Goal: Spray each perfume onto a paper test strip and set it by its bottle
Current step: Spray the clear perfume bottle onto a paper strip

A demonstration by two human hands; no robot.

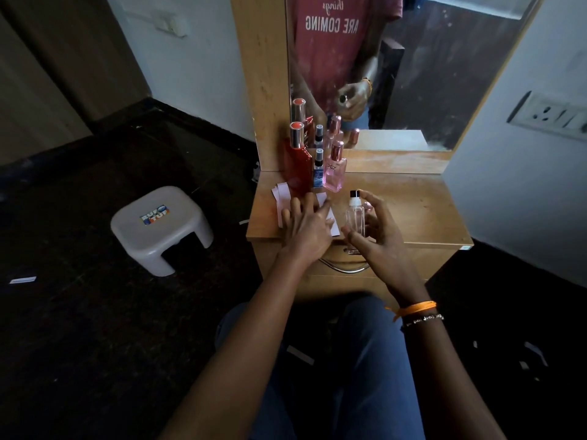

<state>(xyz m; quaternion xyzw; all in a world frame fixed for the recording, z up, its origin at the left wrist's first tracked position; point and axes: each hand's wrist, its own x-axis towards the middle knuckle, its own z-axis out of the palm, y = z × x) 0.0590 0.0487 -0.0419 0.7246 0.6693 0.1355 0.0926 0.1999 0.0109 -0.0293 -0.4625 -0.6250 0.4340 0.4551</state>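
Our right hand (373,228) has its fingers (370,198) curled round a clear perfume bottle (354,217), thumb low on the glass, holding it upright above the front edge of the tabletop (413,211). That keeps the black nozzle (354,194) on top, probably ready for a fingertip to press. Our left hand (306,223) lies just beside it with its fingers (295,206) straight and spread over the paper test strips (281,198), gripping nothing. We judge it is pinning the loose strips or sliding one free to meet the spray. Whether a strip is already pinched under the palm, we cannot tell.

Behind the strips, close to the mirror (397,74), the red bottle (297,160), the small blue bottle (318,169) and the pink bottle (334,169) stand in a tight row. We cannot make out which strip, if any, belongs to which bottle. On the floor to the left sits a grey stool (158,227).
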